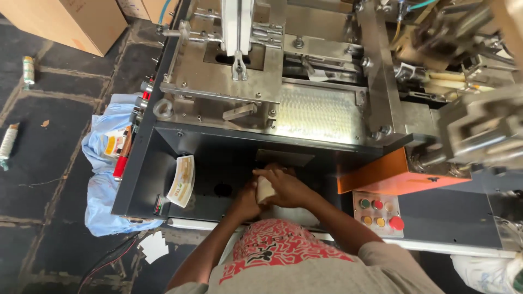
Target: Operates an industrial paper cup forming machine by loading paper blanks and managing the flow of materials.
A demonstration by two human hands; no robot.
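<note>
Pale tan, the small packet (265, 189) sits between both hands, low in the dark bay of the machine (229, 98). The right hand (286, 187) curls over it from above, fingers wrapped across its top edge; the left hand (245, 202) cups it from below and to the left, so the two press together around it (only a strip of the packet shows between them). Just beyond the hands, a dark slot (284, 158) opens in the bay's back wall. To their left, a printed wrapper (183, 181) leans against the bay's side wall, well apart from the packet. To their right sits an orange housing (381, 175), and below it a panel of round buttons (379, 213), red, green and yellow. Above the bay lies a ribbed clear plate (316, 113) on the steel deck. Farther left, past the machine's edge, a blue cloth (106, 163) hangs down with a red-handled tool (122, 160) resting on it. On the floor (49, 141) beyond lie thread spools (7, 144) and cardboard boxes (71, 19).
</note>
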